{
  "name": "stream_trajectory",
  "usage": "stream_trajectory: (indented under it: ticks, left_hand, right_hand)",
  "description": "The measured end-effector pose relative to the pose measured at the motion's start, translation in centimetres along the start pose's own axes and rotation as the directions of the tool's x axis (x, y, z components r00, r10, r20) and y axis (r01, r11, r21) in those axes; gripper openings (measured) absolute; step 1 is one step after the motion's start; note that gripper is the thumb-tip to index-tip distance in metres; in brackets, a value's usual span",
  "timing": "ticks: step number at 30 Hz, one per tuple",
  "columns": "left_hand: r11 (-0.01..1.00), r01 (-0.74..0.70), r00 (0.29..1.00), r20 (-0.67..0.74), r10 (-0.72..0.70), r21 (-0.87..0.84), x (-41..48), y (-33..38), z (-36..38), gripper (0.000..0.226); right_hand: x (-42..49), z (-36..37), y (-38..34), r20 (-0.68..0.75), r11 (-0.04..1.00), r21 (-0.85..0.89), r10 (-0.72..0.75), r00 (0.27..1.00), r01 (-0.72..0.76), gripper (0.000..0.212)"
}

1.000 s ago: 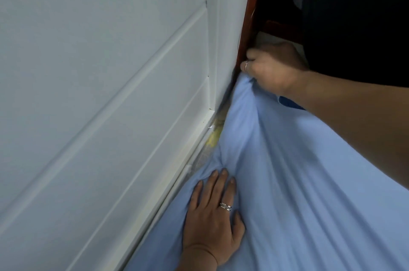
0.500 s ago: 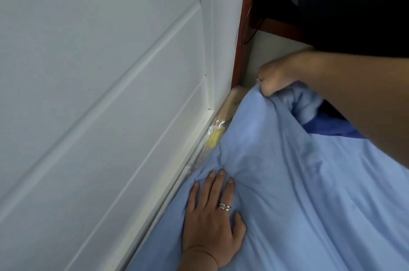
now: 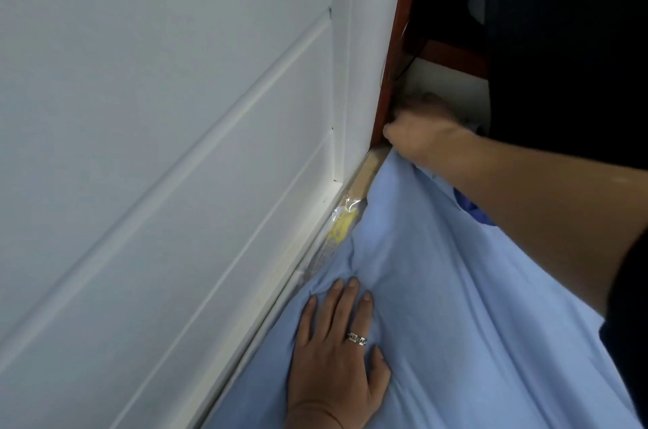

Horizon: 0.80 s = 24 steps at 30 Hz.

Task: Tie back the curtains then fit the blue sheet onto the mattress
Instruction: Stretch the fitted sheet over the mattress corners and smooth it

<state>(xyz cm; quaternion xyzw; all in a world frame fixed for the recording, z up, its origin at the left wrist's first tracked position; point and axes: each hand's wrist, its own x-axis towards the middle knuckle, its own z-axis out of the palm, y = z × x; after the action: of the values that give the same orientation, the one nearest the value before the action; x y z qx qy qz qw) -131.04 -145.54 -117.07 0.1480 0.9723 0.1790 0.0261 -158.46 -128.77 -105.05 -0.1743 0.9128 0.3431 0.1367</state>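
White panelled wall (image 3: 147, 148) runs beside the mattress (image 3: 364, 179), where the blue sheet (image 3: 456, 306) lies. The left hand (image 3: 336, 348) presses flat, fingers spread; the right hand (image 3: 420, 130), clenched on the sheet's corner, has pushed back toward the red-brown frame (image 3: 392, 60), so the corner looks nearly seated.

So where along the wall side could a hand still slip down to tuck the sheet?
Between the left hand and right hand, the mattress edge shows bare beside the white wall. The corner by the red-brown frame is crowded; blue sheet covers the rest.
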Motion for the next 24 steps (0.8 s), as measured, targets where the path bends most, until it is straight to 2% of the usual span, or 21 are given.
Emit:
stream_trajectory:
  ticks: [2,3,5,6,7,10,12,13,14,16,17,18,19,20,21,22,24]
  left_hand:
    - [1.0,-0.002,1.0,0.002,0.002,-0.005,0.1,0.1,0.0,0.073]
    - [1.0,-0.004,1.0,-0.004,0.004,-0.006,0.0,0.0,0.0,0.072]
    - [1.0,-0.003,1.0,-0.018,0.003,-0.005,-0.1,0.0,0.0,0.072]
    - [1.0,-0.003,1.0,-0.021,0.003,0.0,-0.1,0.0,0.1,0.071]
    - [1.0,-0.003,1.0,-0.017,0.003,0.006,-0.2,-0.1,0.1,0.071]
    - [1.0,-0.003,1.0,-0.004,0.003,-0.002,-0.1,0.1,0.0,0.072]
    - [1.0,-0.003,1.0,-0.008,0.003,0.01,0.0,0.1,0.1,0.073]
    - [1.0,-0.004,1.0,-0.005,0.004,0.014,0.0,0.0,0.1,0.073]
    - [1.0,-0.003,1.0,-0.003,0.003,0.011,0.0,0.0,0.1,0.073]
    - [1.0,0.001,1.0,-0.001,-0.001,0.016,0.0,-0.1,0.1,0.073]
    - [1.0,0.002,1.0,-0.003,-0.002,0.023,-0.1,-0.1,0.1,0.073]
    - [1.0,0.0,1.0,-0.001,0.0,0.02,0.0,0.0,0.0,0.073]
    - [1.0,-0.002,1.0,0.0,0.002,0.016,0.0,0.0,-0.1,0.073]
    - [1.0,-0.002,1.0,-0.006,0.002,0.014,0.1,0.0,-0.1,0.073]
    - [1.0,-0.003,1.0,-0.012,0.003,0.02,0.2,0.0,0.1,0.073]
    - [0.999,-0.006,1.0,-0.014,0.006,0.035,0.1,-0.1,0.3,0.073]
    - [1.0,-0.004,1.0,-0.012,0.004,0.027,0.0,0.2,0.3,0.075]
  right_hand:
    - [-0.7,1.3,0.0,-0.067,0.999,0.029,0.032,0.997,-0.03,0.04]
    - [-1.0,1.8,0.1,-0.09,0.993,0.113,0.048,0.995,-0.038,0.043]
    - [-1.8,1.9,0.9,0.087,0.97,0.239,0.027,0.996,-0.047,0.059]
    - [-2.0,1.5,1.1,0.23,0.978,0.203,-0.003,0.973,-0.045,0.067]
    - [-1.9,1.1,1.3,0.299,0.982,0.169,0.026,0.954,-0.08,0.072]
    - [-1.4,0.0,1.2,0.159,0.983,0.008,0.178,0.971,-0.181,0.059]
    - [-0.8,0.1,1.5,0.023,0.973,0.09,0.21,0.977,-0.212,0.046]
    - [-1.0,0.2,1.8,0.011,0.957,0.176,0.232,0.973,-0.231,0.042]
    - [-1.4,0.3,2.1,0.01,0.921,0.29,0.271,0.963,-0.262,0.041]
    - [-2.6,0.4,1.7,0.078,0.739,0.573,0.381,0.921,-0.354,0.039]
    - [-3.6,0.5,0.4,0.092,0.663,0.663,0.387,0.918,-0.346,0.036]
    - [-4.8,0.7,-1.3,0.042,0.631,0.718,0.381,0.924,-0.293,0.034]
    - [-5.9,1.1,-3.3,0.029,0.648,0.713,0.356,0.934,-0.269,0.035]
    - [-6.2,2.2,-4.8,0.098,0.639,0.705,0.342,0.935,-0.307,0.047]
    - [-6.3,3.2,-5.6,0.224,0.607,0.693,0.331,0.917,-0.389,0.066]
    - [-6.0,4.3,-5.8,0.321,0.55,0.693,0.342,0.883,-0.465,0.08]
    - [-3.9,6.1,-5.3,0.383,0.417,0.733,0.4,0.833,-0.538,0.085]
